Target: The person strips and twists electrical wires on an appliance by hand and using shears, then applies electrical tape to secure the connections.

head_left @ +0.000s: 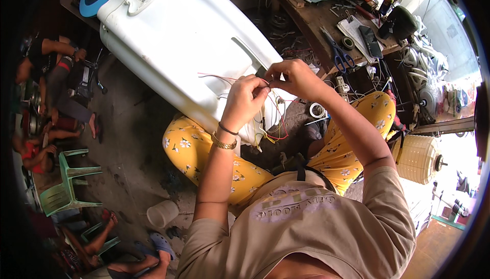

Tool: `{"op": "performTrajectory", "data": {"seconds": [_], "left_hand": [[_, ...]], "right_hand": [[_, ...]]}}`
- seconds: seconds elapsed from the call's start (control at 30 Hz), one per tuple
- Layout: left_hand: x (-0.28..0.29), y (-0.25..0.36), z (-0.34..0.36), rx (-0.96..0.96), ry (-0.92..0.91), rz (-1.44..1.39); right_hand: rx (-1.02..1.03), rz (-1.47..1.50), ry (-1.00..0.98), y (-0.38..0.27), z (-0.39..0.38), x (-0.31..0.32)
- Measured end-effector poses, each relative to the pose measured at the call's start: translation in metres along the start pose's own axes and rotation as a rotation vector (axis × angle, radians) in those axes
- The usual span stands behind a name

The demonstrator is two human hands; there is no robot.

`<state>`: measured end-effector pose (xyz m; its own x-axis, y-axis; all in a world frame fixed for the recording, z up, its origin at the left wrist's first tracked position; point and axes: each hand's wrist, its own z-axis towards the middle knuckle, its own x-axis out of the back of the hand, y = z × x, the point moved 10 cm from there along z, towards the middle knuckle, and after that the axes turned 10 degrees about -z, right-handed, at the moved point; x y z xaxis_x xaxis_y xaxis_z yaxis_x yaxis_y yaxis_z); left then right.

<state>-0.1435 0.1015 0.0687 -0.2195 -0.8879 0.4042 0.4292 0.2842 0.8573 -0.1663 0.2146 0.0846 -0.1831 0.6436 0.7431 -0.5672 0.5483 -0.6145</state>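
Note:
A large white plastic appliance body (168, 39) with a blue-rimmed end lies between my knees, its lower end opened with thin red, yellow and dark wires (275, 121) hanging out. My left hand (245, 100) is closed in a pinch on the wires above that end, wearing a watch and a dark band at the wrist. My right hand (293, 80) meets it from the right, fingers bent and pinching the same wires near a dark joint. The exact point held is partly hidden by my fingers.
A wooden bench (301, 19) holds blue scissors (342, 59), a phone (370, 41), tools and papers. A roll of tape (317, 110) lies by my right knee. A cylindrical drum (413, 159) sits right. Other people (46, 151), green chairs (69, 187) and a plastic container (163, 212) are at left.

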Motion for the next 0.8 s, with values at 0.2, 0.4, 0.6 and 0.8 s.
{"op": "performTrajectory", "data": {"seconds": [0.2,0.4,0.6,0.8], "left_hand": [[-0.002,-0.042,-0.003,0.170,-0.036,-0.373],[-0.016,-0.048,-0.005,0.249,-0.154,-0.553],[-0.021,-0.056,-0.010,0.313,-0.197,-0.541],[-0.010,0.023,-0.008,-0.249,-0.091,0.334]], "right_hand": [[0.460,-0.255,0.248,-0.041,-0.025,0.021],[0.587,-0.379,0.268,-0.043,-0.030,0.012],[0.657,-0.449,0.190,-0.044,-0.032,-0.003],[0.305,-0.234,0.188,-0.023,-0.034,-0.016]]}}
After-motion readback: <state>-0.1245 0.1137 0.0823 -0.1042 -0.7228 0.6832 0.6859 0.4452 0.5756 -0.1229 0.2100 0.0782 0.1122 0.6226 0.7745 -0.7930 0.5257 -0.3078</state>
